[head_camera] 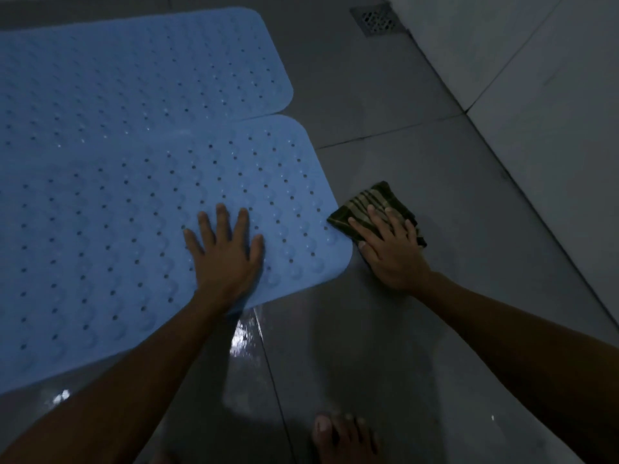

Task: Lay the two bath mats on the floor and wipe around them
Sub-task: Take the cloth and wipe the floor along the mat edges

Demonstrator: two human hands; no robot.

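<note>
Here, two light-blue perforated bath mats lie flat on the grey tiled floor. The near mat overlaps the lower edge of the far mat; both run out of view at the left edge, so their long axes appear to extend leftward, with rounded right-hand corners pointing toward the wall. Their full length cannot be judged.

The left hand rests palm-down on the near mat close to its right corner, fingers straight and spread apart. The right hand presses flat on a folded dark cloth with pale stripes, fingers extended and slightly fanned, the thumb lying along the cloth's near edge. The cloth sits on the floor, touching or just beside the mat's right edge; in the dim light the exact contact is uncertain.

No containers are in view. A square floor drain is set into the tiles near the wall, well apart from the cloth. A wet, glossy patch shows on the floor just below the near mat's edge. A bare foot stands at the bottom of the view.
</note>
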